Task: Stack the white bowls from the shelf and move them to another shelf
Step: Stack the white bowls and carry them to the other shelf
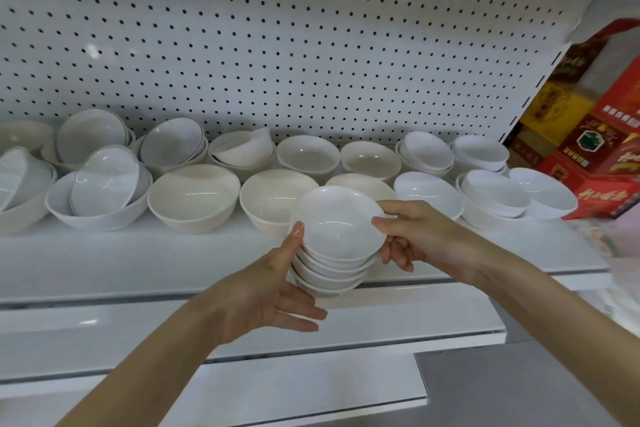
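Observation:
A stack of several small white bowls (337,239) is held in the air just in front of the white shelf (104,253). My left hand (273,291) supports the stack from below and from the left, thumb against the top bowl's rim. My right hand (412,236) grips the right rim of the top bowl with thumb and fingers. Many more white bowls (194,196) stand in two rows on the shelf behind, some nested and tilted.
A white pegboard back wall (277,45) rises behind the bowls. Red and yellow boxes (595,149) stand at the shelf's right end. Lower white shelves (311,333) step out below my hands, with grey floor (519,388) at the bottom right.

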